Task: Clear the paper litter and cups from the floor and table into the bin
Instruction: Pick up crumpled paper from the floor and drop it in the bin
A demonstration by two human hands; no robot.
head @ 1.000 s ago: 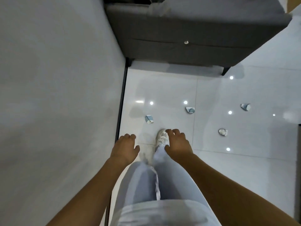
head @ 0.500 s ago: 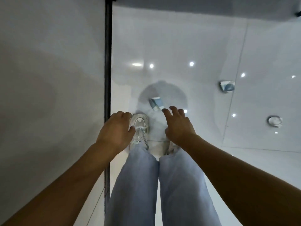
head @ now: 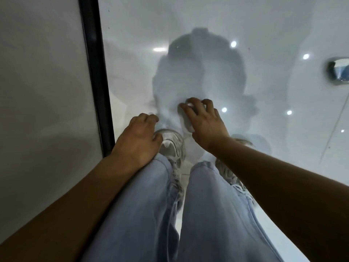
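I am bent low over the glossy white floor (head: 264,167). My right hand (head: 204,123) reaches down onto a small crumpled white paper cup (head: 186,123) lying on the floor in front of my shoes, and its fingers curl over and round the cup, hiding most of it. My left hand (head: 139,138) hangs beside my left knee with fingers loosely curled and holds nothing. A second crumpled blue-and-white cup (head: 338,72) lies on the floor at the right edge of the view.
A white wall (head: 41,110) with a black edge strip (head: 96,91) runs along the left, close to my left hand. My legs in light jeans (head: 151,214) and pale sneakers (head: 171,146) fill the lower middle. Ceiling lights reflect in the tiles.
I have bent further down and the view has closed in on the floor. My right hand has dropped onto the nearest cup and curled round it; the left hand has stayed by my knee.
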